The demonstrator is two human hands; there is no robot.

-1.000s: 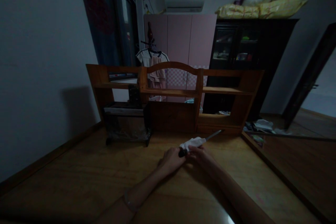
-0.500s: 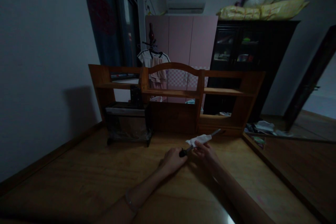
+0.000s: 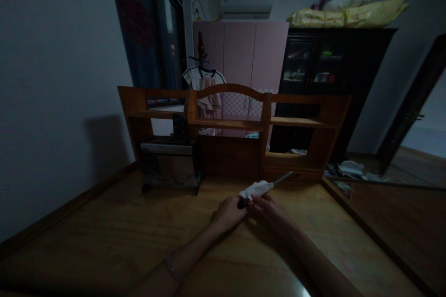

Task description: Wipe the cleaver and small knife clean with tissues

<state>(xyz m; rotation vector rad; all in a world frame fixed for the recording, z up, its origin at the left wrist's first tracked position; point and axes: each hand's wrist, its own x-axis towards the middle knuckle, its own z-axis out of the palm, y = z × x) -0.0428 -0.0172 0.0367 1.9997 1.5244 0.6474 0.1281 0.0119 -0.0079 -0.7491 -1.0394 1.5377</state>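
Observation:
Above the wooden tabletop, my left hand (image 3: 229, 211) is closed around the black handle of a long, thin tool (image 3: 283, 178). Its straight grey shaft points up and to the right; in this dim light I cannot make out whether it is a blade or a rod. A crumpled white tissue (image 3: 258, 189) covers the shaft's middle, close to the handle. My right hand (image 3: 264, 205) pinches the tissue around the shaft, with its fingers near my left hand. The far end of the shaft sticks out bare beyond the tissue.
A wooden shelf unit (image 3: 230, 124) stands along the tabletop's (image 3: 146, 236) far edge. At its left is a dark box-like appliance (image 3: 170, 162) with a small black object (image 3: 180, 127) on top. A raised wooden edge (image 3: 369, 232) borders the right side.
My right hand has slid the tissue down and left along the shaft toward the handle, baring more of the far end. My left hand stays nearly still.

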